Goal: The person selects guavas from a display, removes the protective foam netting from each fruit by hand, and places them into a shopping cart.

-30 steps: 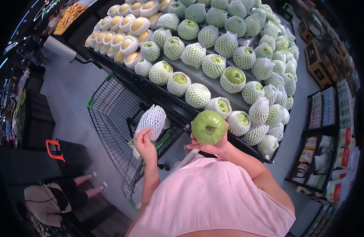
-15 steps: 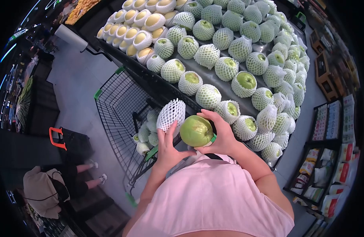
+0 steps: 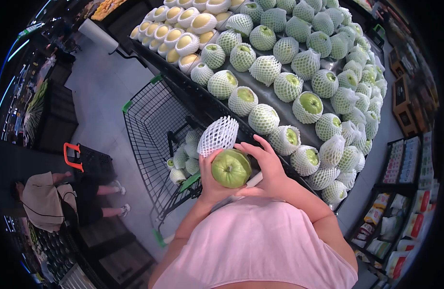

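Note:
A green guava (image 3: 230,169), bare of wrapping, sits between my two hands with its stem end toward me. My left hand (image 3: 210,185) cups its left side and also keeps hold of a white foam net sleeve (image 3: 218,136) above the fingers. On the other side my right hand (image 3: 269,172) curves round the guava, fingertips at its upper edge and thumb near its lower edge. How firmly each hand presses is hidden. Net-wrapped guavas (image 3: 263,119) lie in rows on the sloping display just beyond.
A black wire shopping cart (image 3: 152,115) with green corners stands left of me, net-wrapped fruit (image 3: 181,159) inside. Yellow fruit (image 3: 187,43) fills the display's far left. A person (image 3: 46,200) stands at left by a dark basket (image 3: 97,164). Packaged-goods shelves (image 3: 383,216) stand right.
The guava has been turned so its stem end shows, and it has shifted into my left hand. The sleeve stays in my left hand, tilted more. The view has swung slightly left.

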Demonstrator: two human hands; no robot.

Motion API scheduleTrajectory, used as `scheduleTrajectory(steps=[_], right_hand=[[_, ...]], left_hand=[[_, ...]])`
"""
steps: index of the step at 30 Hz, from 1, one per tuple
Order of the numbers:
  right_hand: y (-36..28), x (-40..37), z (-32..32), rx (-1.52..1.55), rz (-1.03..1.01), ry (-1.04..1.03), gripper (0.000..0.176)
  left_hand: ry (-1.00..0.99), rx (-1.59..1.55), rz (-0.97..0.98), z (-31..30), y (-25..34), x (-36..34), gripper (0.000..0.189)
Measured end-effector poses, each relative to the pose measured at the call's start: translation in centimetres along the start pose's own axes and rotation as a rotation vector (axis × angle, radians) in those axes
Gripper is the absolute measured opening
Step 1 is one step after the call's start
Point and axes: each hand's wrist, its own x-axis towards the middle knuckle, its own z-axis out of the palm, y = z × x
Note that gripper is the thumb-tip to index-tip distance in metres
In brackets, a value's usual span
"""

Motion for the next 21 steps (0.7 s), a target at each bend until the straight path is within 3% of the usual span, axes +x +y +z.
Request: scheduleTrajectory(steps=[2, 5, 6, 9, 10, 13, 17, 18, 21], right_hand=[[0.6, -0.3, -0.4, 0.031, 0.051, 0.004, 0.088], [1.8, -1.4, 0.0, -0.009, 0.181, 0.131, 0.07], [1.5, -1.6, 0.0, 0.112, 0.308, 0.162, 0.059], [3.1, -2.6, 1.1, 0.295, 0.443, 0.341, 0.054], [2.7, -2.5, 1.2, 0.276, 0.497, 0.44, 0.044], [3.7, -3.5, 1.3, 0.222, 0.517, 0.535, 0.038], [4.4, -4.1, 0.7, 0.321, 0.604, 0.213, 0.041], [4.1, -3.9, 1.1, 0.479, 0.679, 0.245, 0.038], [3.5, -3.0, 0.4, 0.933, 0.882, 0.089, 0.032]], left_hand=[[-0.045, -0.485, -0.321, 0.4, -1.0, -1.2, 0.101], [0.03, -1.238, -0.703, 0.1, 0.2, -0.9, 0.1], [0.044, -1.394, -0.747, 0.1, -0.2, -0.9, 0.099], [-0.009, -1.703, -0.835, 0.2, -0.9, -0.5, 0.096], [0.004, -1.737, -0.822, 0.2, -0.5, -0.1, 0.095], [0.063, -1.802, -0.807, 0.3, -1.0, 0.0, 0.096], [0.061, -1.656, -0.798, 0.2, -1.1, 0.1, 0.096], [0.045, -1.653, -0.793, 0.1, -1.0, 0.1, 0.096], [0.02, -1.588, -0.734, 0.1, -0.9, 0.1, 0.096]])
